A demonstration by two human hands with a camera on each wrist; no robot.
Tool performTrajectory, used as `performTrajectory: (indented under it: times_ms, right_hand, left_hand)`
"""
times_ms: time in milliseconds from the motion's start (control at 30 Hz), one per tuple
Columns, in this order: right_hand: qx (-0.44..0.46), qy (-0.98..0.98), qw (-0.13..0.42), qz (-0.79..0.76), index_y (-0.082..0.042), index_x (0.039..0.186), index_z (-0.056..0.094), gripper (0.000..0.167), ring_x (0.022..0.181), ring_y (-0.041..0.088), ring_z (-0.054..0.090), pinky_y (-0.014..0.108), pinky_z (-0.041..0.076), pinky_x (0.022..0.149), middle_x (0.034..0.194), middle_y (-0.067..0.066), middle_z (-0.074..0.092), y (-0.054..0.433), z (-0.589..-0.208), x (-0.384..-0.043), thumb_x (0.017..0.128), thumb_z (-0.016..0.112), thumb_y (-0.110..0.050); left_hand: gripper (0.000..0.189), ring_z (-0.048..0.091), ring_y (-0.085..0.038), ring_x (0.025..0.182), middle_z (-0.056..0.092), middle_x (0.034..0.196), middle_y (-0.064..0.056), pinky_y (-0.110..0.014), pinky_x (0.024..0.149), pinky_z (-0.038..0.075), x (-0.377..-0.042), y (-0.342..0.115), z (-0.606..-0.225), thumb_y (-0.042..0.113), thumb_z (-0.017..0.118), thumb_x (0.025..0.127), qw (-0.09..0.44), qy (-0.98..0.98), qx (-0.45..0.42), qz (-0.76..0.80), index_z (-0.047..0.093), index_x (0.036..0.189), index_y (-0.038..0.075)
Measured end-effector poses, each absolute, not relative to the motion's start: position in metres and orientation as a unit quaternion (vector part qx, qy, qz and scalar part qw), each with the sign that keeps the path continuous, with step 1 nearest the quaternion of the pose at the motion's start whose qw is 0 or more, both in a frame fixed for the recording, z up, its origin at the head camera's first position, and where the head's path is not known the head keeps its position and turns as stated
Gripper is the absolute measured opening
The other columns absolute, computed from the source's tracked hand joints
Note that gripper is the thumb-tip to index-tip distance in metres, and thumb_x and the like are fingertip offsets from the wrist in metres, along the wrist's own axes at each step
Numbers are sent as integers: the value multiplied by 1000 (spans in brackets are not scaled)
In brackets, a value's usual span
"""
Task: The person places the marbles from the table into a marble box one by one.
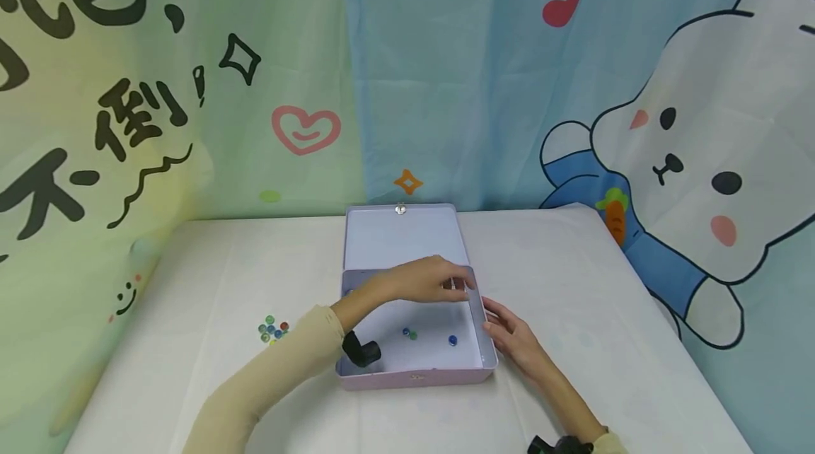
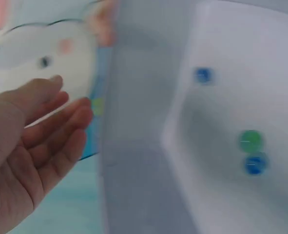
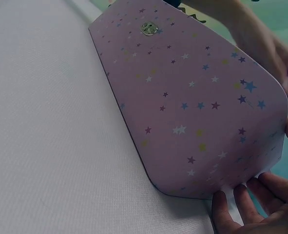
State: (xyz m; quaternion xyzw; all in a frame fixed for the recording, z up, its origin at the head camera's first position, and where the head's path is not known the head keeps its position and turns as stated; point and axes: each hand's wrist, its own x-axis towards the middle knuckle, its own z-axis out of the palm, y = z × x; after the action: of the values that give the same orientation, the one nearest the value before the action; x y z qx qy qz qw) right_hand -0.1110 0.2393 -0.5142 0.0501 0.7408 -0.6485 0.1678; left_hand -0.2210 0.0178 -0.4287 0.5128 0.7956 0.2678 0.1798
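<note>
A lilac-pink, star-printed box with a metal clasp lies on the white cloth, its lid folded back. Inside it are a green marble touching a blue marble, and another blue marble apart from them. Over the box's right rim hovers my left hand, fingers loosely bent, with nothing seen in it. My right hand holds the box's right side. In the right wrist view its thumb is at the upper corner and its fingertips are by the lower edge.
Several coloured marbles lie grouped on the white cloth left of the box. My left forearm crosses the box's left wall. Behind the table hangs a printed curtain.
</note>
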Motion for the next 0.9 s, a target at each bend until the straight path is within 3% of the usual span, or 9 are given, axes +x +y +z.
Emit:
performTrajectory:
  times_ms: [133,333,500,767,900]
  right_hand:
    - [50,747,165,-642,-6,151,29,62,142,38,36,42,41,110,153,23,36,238,-514,-113,97,54,-22]
    - [30,740,164,-652,-3,150,29,62,141,39,36,23,47,102,152,25,36,239,-513,-112,97,54,-20]
    - [24,733,167,-659,-1,151,27,62,140,38,38,17,46,98,152,26,35,238,-514,-110,97,54,-19]
    - [15,731,158,-663,0,150,27,61,128,11,51,14,46,94,151,28,35,242,-516,-109,98,52,-17]
    - [11,732,158,-662,0,150,27,61,126,7,51,14,46,94,151,28,34,242,-517,-109,98,52,-18]
  left_hand:
    - [29,63,-6,86,70,104,1,-18,77,54,-220,-19,-406,24,60,97,136,788,478,364,63,123,12]
    - [25,65,-5,88,71,103,5,-23,78,55,-210,-92,-394,21,63,95,61,807,401,429,65,120,17]
    - [23,67,-9,84,72,100,1,-24,75,56,-196,-154,-412,18,63,95,34,842,321,433,65,118,16]
    - [21,64,-8,79,72,95,1,-23,71,54,-170,-229,-458,17,63,94,-10,905,226,362,67,114,10]
    - [20,65,-10,83,73,99,-3,-25,72,55,-157,-250,-476,13,64,94,-32,922,190,336,68,112,6]
